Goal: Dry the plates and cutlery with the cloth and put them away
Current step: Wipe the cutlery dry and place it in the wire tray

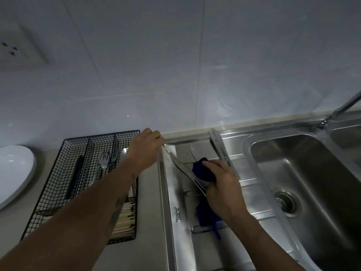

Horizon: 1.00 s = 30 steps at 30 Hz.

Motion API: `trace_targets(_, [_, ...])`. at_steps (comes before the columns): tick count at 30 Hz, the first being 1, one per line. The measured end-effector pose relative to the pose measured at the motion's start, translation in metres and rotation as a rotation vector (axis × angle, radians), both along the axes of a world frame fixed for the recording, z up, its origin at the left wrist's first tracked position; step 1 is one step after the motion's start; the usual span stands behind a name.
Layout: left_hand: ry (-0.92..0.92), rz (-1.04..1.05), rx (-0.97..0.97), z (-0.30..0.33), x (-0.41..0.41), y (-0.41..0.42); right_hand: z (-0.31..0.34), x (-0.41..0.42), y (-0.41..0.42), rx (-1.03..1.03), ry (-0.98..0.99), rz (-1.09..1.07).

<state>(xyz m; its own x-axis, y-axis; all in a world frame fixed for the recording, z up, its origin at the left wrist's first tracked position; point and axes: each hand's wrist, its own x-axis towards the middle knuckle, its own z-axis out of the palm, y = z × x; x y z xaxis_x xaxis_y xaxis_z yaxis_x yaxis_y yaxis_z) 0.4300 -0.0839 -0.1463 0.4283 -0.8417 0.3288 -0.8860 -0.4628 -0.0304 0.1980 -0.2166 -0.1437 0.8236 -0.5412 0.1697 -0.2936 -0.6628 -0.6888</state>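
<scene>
Head view: my left hand (144, 147) pinched what looked like a knife (183, 170); my right hand (222, 184) gripped the blue cloth (201, 170) around it.

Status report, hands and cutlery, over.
Left hand pinches knife handle. Right hand wipes blade with blue cloth. More cutlery waits on drainboard.

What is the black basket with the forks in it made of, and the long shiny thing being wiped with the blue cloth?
The black mesh basket looks like thin metal wire with a matt black coating: you can see through its grid. The long shiny utensil looks like polished steel, since it mirrors light like the sink. The blue cloth looks like soft fabric, bunched in folds.
</scene>
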Motion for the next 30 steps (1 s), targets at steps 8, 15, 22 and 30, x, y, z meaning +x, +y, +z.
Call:
trace_targets(8, [-0.090,-0.147,-0.299,0.044,-0.070,0.019,0.053,0.010,0.038,-0.195,-0.043,0.009])
trace_targets(15, [-0.146,-0.085,-0.494,0.080,-0.103,0.043,0.070,-0.027,0.046,-0.367,0.086,0.050])
trace_targets(22, [-0.107,-0.006,-0.560,0.089,-0.143,0.046,0.089,-0.047,0.066,-0.498,0.044,0.048])
trace_targets(30, [0.194,0.105,-0.439,0.082,-0.158,0.071,0.090,-0.096,0.041,-0.437,0.124,-0.070])
